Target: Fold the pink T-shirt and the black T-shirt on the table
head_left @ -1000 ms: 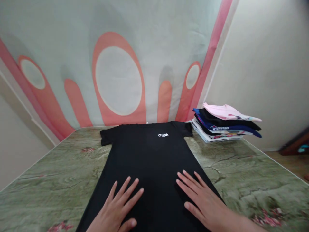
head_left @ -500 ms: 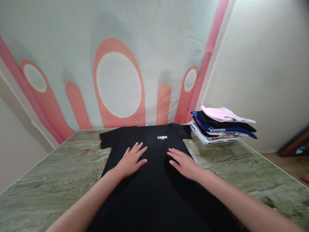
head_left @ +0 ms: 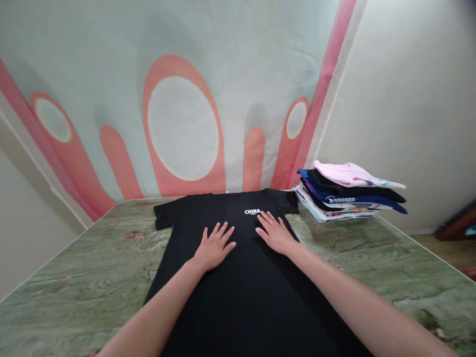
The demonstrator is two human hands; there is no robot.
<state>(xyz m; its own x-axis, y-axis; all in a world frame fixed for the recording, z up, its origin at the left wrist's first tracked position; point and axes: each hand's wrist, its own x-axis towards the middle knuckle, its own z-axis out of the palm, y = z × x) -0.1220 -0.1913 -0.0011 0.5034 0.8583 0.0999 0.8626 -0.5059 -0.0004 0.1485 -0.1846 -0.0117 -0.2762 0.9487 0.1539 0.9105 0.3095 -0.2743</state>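
Note:
A black T-shirt (head_left: 238, 292) lies spread out on the table, its collar end at the far edge and both short sleeves out to the sides. White "CHINA" lettering shows on the right of its chest. My left hand (head_left: 214, 246) rests flat on the left half of the shirt, fingers spread. On the right half lies my right hand (head_left: 275, 234), open too, its fingertips touching the edge of the lettering. Neither hand grips the cloth. The shirt's lower end runs out of view at the bottom.
A stack of folded clothes (head_left: 345, 193), pink on top, stands at the table's far right corner. The wood-patterned table (head_left: 92, 277) meets a wall with a pink and orange backdrop (head_left: 186, 188). A dark wooden object (head_left: 455, 223) is on the floor at right.
My right hand has moved forward and slightly left, up to the lettering. My left hand has shifted a little to the right. The shirt remains spread out.

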